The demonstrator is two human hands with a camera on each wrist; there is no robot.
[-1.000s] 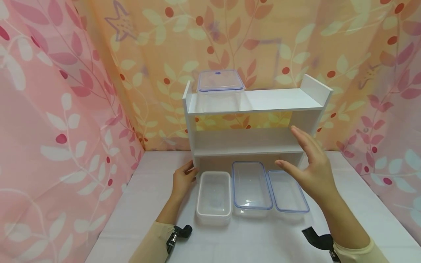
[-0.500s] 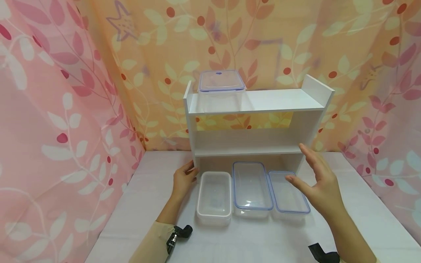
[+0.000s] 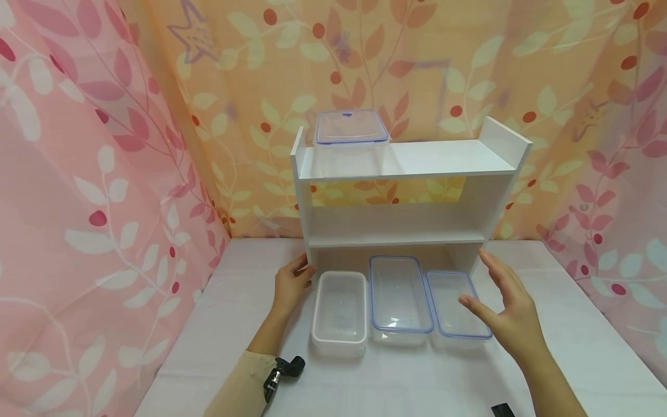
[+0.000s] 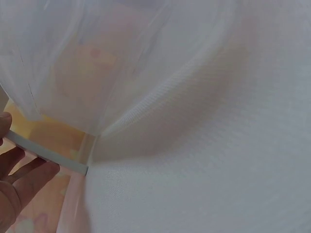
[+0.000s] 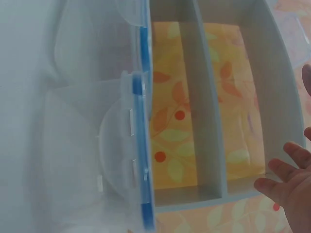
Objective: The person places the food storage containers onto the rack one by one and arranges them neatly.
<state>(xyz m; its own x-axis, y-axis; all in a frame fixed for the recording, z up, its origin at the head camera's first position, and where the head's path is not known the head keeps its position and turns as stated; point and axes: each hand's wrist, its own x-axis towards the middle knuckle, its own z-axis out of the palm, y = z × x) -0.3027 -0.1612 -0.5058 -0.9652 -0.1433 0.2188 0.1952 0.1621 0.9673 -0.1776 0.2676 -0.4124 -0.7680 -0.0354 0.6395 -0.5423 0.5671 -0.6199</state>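
Note:
A white shelf rack (image 3: 443,159) stands on the table. My left hand (image 3: 292,284) grips the lower front edge of its left side panel (image 4: 48,154), thumb on one face and fingers on the other. In front of the rack sit three clear food containers: one with a whitish rim (image 3: 340,307), a larger blue-rimmed one (image 3: 400,295), and another blue-rimmed one (image 3: 453,307) on the right. My right hand (image 3: 513,315) holds nothing, its fingers spread beside the right container. In the head view its thumb overlaps that container's lid.
On the rack's top board, at the left, rests a clear container with a blue-edged lid (image 3: 351,130). A white cloth (image 3: 406,388) covers the table. Patterned curtains, orange (image 3: 250,174) behind and pink (image 3: 114,260) at the left, enclose it.
My right hand has come down from in front of the rack's right side toward the right container. My left hand, the rack and the containers stay where they were.

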